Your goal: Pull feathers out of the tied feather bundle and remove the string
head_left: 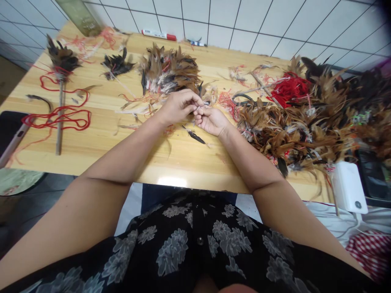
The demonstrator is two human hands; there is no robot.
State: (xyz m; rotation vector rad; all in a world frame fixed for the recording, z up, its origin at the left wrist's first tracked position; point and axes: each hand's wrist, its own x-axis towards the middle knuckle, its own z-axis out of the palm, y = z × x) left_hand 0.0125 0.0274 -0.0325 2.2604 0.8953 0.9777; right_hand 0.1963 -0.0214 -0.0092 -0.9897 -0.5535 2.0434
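Over the middle of the table (171, 162), my left hand (182, 105) and my right hand (215, 121) meet fingertip to fingertip. Both are closed in a pinch. Something small and pale shows between the fingers, too small and covered to name. Just below my hands lies a loose dark feather (195, 136). A bunch of brown feathers (172, 69) with whitish fluffy bases sits behind my left hand. To the right of my right hand spreads a large heap of brown feathers (284, 130).
Red string (65, 116) lies looped across a stick topped with dark feathers (62, 61) at left. A phone (14, 130) rests at the left edge. Further right are tangled red strands (290, 89) and a white power bank (350, 187). A red-capped marker (159, 35) lies by the tiled wall.
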